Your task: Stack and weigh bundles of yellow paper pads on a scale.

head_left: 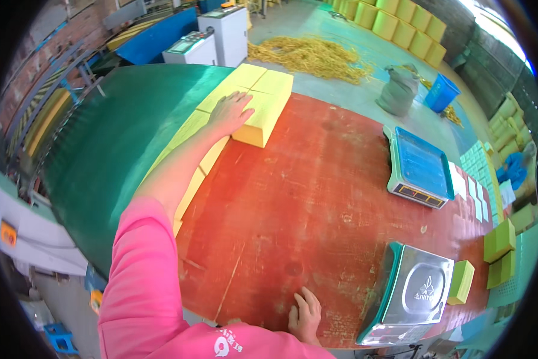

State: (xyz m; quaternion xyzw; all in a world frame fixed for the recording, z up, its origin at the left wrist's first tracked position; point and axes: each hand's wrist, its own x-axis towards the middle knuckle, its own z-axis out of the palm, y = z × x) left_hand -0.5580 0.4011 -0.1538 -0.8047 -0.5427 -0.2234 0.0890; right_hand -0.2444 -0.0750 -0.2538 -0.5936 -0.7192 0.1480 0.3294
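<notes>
A row of yellow blocks (189, 127), which look like stacked paper, runs along the seam between the green conveyor belt (95, 131) and the red tabletop (317, 197). At its far end another yellow block (256, 128) sits beside the row, on the red side. My left hand (230, 113) reaches across and lies on top of these far blocks, fingers stretched out and a little apart. Near the table's front edge, my right hand (306, 314) rests on the red surface with loosely bent, separated fingers and nothing in it.
A scale with a blue tray (423, 161) and one with a metal plate (421, 293) stand on the right. Beside the latter is a small yellow block (460, 282). Beyond the table are loose yellow strips (311, 57), a grey sack (399, 90), a blue bin (441, 93) and a person (513, 169).
</notes>
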